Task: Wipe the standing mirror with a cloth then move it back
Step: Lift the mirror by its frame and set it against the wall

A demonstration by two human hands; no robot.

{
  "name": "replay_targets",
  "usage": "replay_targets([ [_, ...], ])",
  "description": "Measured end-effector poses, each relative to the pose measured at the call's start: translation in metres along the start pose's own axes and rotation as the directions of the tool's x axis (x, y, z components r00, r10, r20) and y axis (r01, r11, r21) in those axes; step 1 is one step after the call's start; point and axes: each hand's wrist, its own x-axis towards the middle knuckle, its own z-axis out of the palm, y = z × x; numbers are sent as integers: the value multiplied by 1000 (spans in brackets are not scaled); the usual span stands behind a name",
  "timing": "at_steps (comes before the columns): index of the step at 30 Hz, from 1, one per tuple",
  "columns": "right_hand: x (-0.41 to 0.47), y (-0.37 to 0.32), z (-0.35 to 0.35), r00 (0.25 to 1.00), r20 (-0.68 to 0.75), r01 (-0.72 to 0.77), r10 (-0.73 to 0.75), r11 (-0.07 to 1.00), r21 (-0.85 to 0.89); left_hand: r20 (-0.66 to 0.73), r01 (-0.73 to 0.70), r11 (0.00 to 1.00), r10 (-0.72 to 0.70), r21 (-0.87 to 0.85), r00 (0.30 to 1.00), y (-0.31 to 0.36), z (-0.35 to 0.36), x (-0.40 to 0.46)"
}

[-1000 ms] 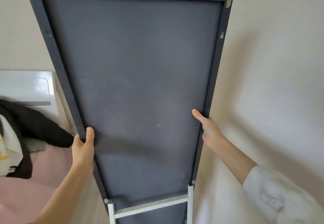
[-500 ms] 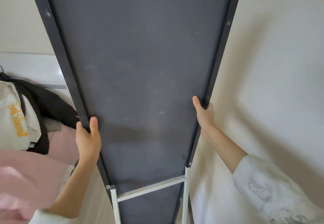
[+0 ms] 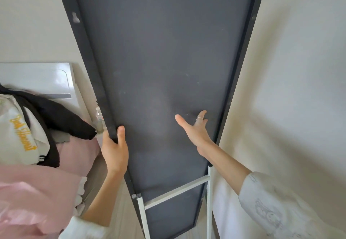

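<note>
Mirror in left hand, seemingly.

Left hand grips mirror; right hand spread.

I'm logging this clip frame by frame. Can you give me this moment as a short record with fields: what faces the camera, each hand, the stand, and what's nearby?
mirror side shown: dark grey back panel of the standing mirror
left hand: grips the mirror's left frame edge
right hand: open, fingers spread, in front of the panel; contact unclear
stand: white stand frame at the bottom
nearby: clothes pile at left, wall at right
cloth: none visible
</note>
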Motion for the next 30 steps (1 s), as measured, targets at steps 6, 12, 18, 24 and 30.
replay_targets([
  [6, -29, 2, 20, 999, 29, 32, -31, 999, -26, 143, -29, 999, 26, 18, 989, 2, -19, -25],
  [12, -39, -5, -7, 993, 115, 17, -13, 999, -32, 296, -149, 985, 116, 91, 948, 15, -26, -64],
  [18, -67, 6, -25, 982, 174, 43, -73, 985, 168, 381, -356, 896, 242, 266, 892, 43, -7, -122],
  [24, -87, 15, -84, 961, 254, 24, -108, 950, 313, 450, -409, 853, 240, 325, 860, 67, 28, -171],
  [30, -95, 12, -101, 935, 325, 49, -141, 961, 274, 545, -385, 853, 147, 353, 826, 63, 33, -170],
])
